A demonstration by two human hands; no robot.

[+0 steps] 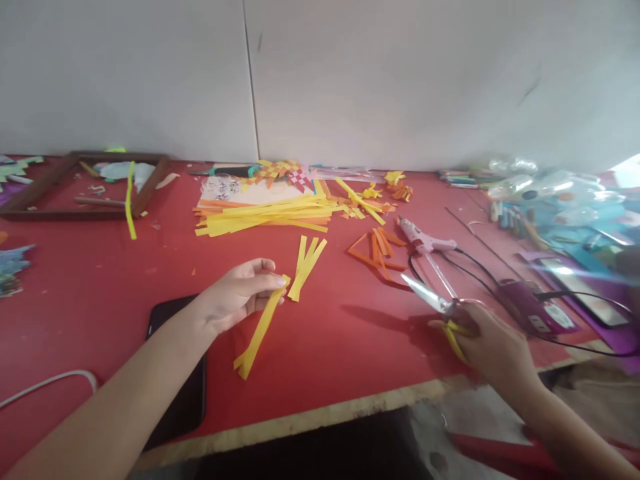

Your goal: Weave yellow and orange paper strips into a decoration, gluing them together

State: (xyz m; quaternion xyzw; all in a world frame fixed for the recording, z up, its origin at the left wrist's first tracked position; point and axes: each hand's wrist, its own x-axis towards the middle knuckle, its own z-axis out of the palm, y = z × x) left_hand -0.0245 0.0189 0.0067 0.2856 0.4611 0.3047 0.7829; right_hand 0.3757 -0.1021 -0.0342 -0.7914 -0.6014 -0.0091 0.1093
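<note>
Between the thumb and fingers of my left hand (245,293) is the upper end of some yellow paper strips (261,333), which hang down toward the front of the table and part slightly at the lower end. My right hand (493,340) grips a pair of scissors (453,317) with yellow handles, its blades pointing left and up, away from the strips. Just beyond my left hand lie a few loose yellow strips (306,267), fanned at the top. Orange paper strips (381,250) lie farther right, behind the scissors.
A pile of yellow strips (265,217) lies at the back of the red table (320,373). The pink glue gun (425,238) and its cord are at the right, near a purple power strip (535,307). A wooden frame (65,215) stands left; a black tablet (180,393) lies under my left forearm.
</note>
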